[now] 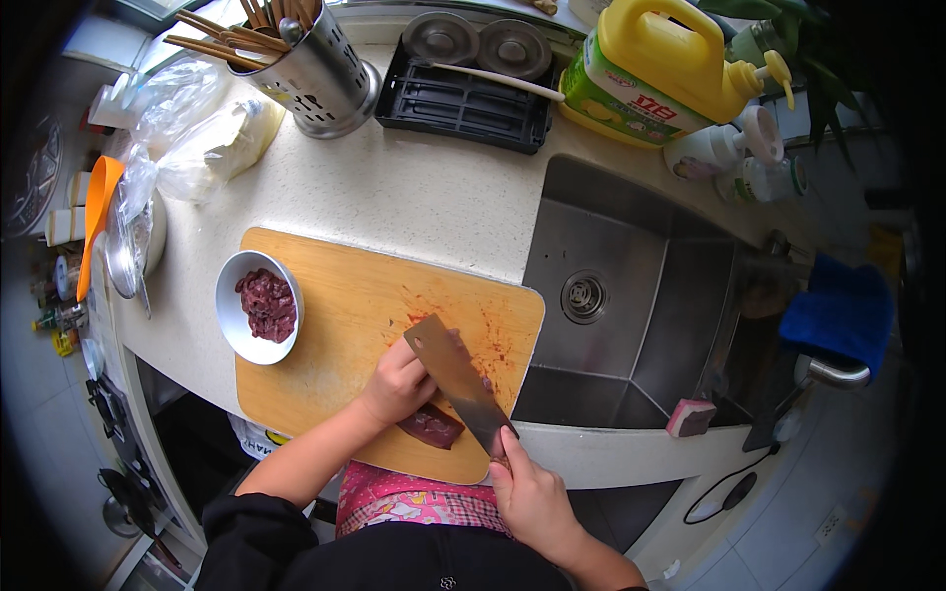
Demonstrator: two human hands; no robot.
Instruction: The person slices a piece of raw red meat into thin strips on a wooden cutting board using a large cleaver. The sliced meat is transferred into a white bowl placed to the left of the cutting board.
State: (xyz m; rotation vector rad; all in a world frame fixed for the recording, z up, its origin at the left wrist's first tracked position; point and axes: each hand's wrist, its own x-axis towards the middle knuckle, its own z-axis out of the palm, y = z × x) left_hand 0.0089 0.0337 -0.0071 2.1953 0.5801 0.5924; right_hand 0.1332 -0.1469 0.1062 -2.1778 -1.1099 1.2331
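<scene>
My right hand [532,497] is closed round the handle of a cleaver [460,384], whose broad steel blade slants up and left over the wooden cutting board [325,394]. Beside the blade, my left hand [397,382] has its fingers curled down onto dark red raw meat, mostly hidden under hand and blade. A separate-looking chunk of raw meat [431,426] lies just below that hand, near the board's front edge. Red smears and small scraps mark the board right of the cleaver. On the board's left side, a white bowl [229,313] holds cut meat pieces [266,305].
Right of the board is a steel sink [591,246] with a pink-and-white sponge [692,418] on its front edge. Behind stand a utensil holder [320,84], a black rack [463,108] and a yellow detergent jug [680,49]. Plastic bags [197,138] lie at the back left.
</scene>
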